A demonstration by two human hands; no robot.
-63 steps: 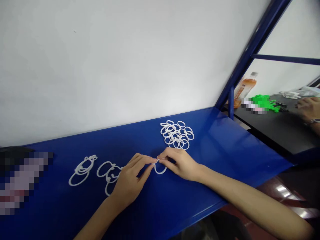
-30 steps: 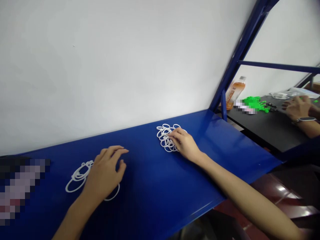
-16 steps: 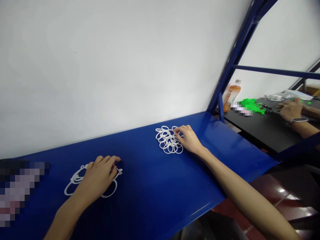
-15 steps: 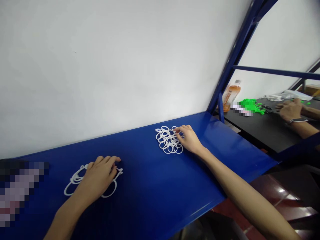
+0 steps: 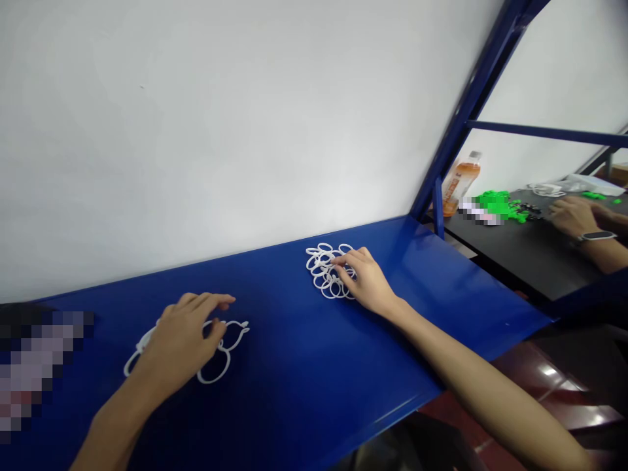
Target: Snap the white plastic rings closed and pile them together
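Observation:
My left hand [image 5: 184,333] is over a few white plastic loops [image 5: 214,381] at the left. Its fingers stretch forward, with the thumb apart from them, and it holds nothing I can see. The hand hides part of these loops; some have small knobbed ends. Farther right, my right hand [image 5: 363,278] reaches into a flat pile of white plastic loops [image 5: 318,281]. Its thumb and index fingertips come together on a loop in the pile, while the other fingers curl behind. The right side of the pile is partly covered by this hand.
Both piles lie on a blue shelf [image 5: 279,340] against a white wall [image 5: 220,131]. A blue metal post [image 5: 461,118] rises at the right. Beyond it are a black table [image 5: 495,248], a bottle [image 5: 461,186], green pieces [image 5: 495,203] and another person's hands [image 5: 572,216]. A blurred-out item [image 5: 44,360] lies far left.
My right hand has moved slightly left, farther over the pile, and its thumb and index finger have drawn together. My left hand has lifted slightly, its thumb more apart. The view has shifted a little.

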